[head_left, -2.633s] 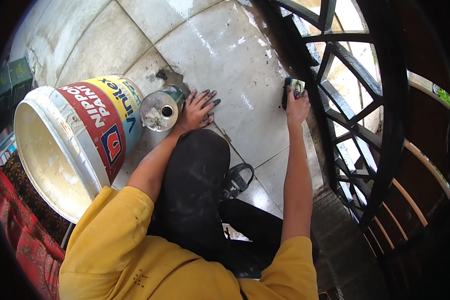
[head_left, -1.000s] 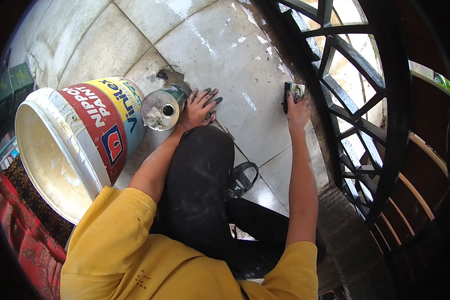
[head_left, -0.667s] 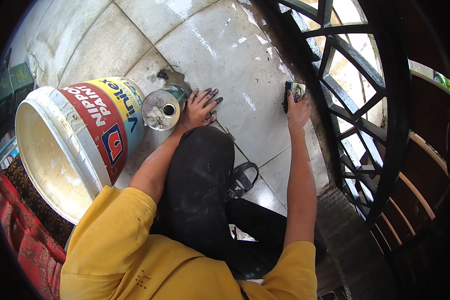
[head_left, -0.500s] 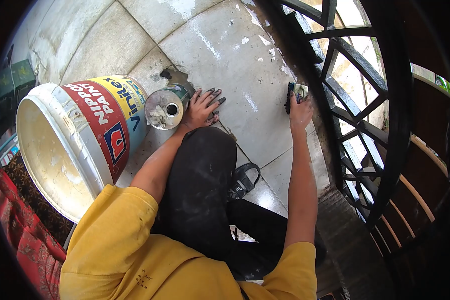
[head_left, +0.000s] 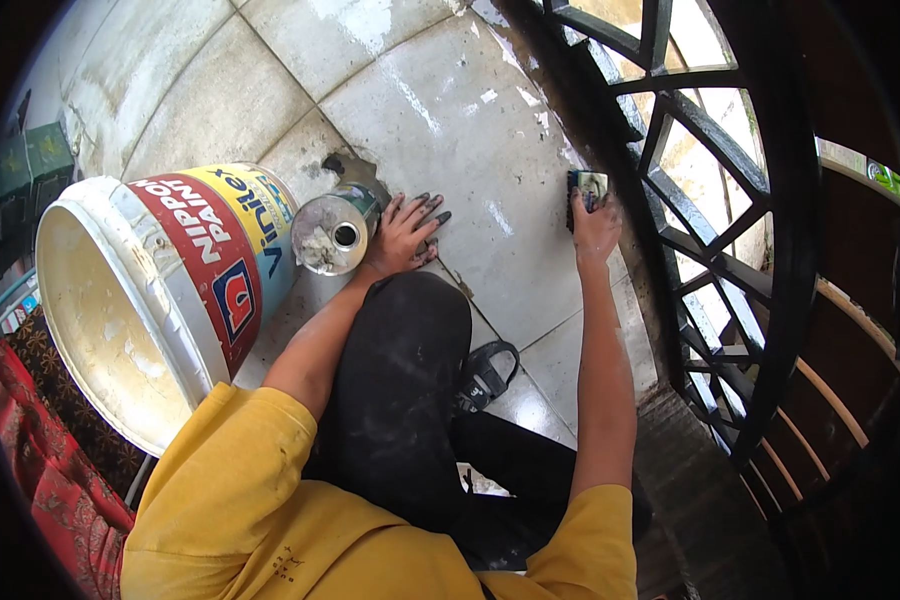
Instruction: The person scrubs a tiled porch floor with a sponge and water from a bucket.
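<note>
My left hand (head_left: 406, 232) lies on the dirty tile floor (head_left: 470, 130) with its fingers spread, their tips stained dark. Close beside it stands a metal can (head_left: 332, 234) with a round opening and whitish residue on top. Over at the right, near the foot of the black metal grille, my right hand (head_left: 597, 228) grips a small scrub brush (head_left: 587, 188). Its back is pale and patterned, and a dark edge that looks like bristles faces left. The fingers partly cover the brush, which is at the floor.
A large paint bucket (head_left: 205, 270) lies tipped on its side at the left. The black metal grille (head_left: 705, 190) rises along the right. A sandal (head_left: 487, 375) shows by my knee. Red patterned cloth (head_left: 50, 470) hangs at the lower left, below a dark green box (head_left: 30, 165).
The brush and my right hand have shifted slightly left, and the brush has turned a little. My left hand stays on the floor. The whole view has tilted slightly.
</note>
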A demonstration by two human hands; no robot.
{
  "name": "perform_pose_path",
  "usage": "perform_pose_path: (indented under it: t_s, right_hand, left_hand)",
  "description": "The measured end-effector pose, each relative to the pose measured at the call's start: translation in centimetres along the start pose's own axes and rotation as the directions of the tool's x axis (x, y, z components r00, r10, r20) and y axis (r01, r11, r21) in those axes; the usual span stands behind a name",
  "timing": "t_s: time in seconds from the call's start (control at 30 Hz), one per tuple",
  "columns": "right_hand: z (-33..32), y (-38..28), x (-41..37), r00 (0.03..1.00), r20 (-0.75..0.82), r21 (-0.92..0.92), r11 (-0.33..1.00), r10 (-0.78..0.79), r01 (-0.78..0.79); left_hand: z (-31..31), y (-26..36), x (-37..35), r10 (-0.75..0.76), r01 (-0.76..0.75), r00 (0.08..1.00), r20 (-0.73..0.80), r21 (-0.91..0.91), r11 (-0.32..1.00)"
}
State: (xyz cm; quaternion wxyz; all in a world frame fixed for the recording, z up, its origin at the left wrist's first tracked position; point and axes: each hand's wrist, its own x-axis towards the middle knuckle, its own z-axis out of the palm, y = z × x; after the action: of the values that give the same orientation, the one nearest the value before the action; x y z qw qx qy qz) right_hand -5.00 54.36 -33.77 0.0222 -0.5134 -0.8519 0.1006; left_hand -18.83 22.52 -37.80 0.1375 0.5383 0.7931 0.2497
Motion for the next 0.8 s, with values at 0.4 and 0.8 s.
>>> perform_pose_path:
  t_s: [0.4, 0.8]
  right_hand:
    - [0.4, -5.4, -3.7, 0.629, 0.323, 0.111, 0.689, -0.707, 0.717]
    - [3.9, -8.8, 3.7, 0.911, -0.119, -0.232, 0.903, -0.395, 0.361]
  left_hand:
    - [0.1, 0.0, -0.2, -0.029, 0.031, 0.998, 0.059, -0.030, 0.999]
    - [0.1, 0.0, -0.1, -0.025, 0.024, 1.000, -0.006, -0.106, 0.994]
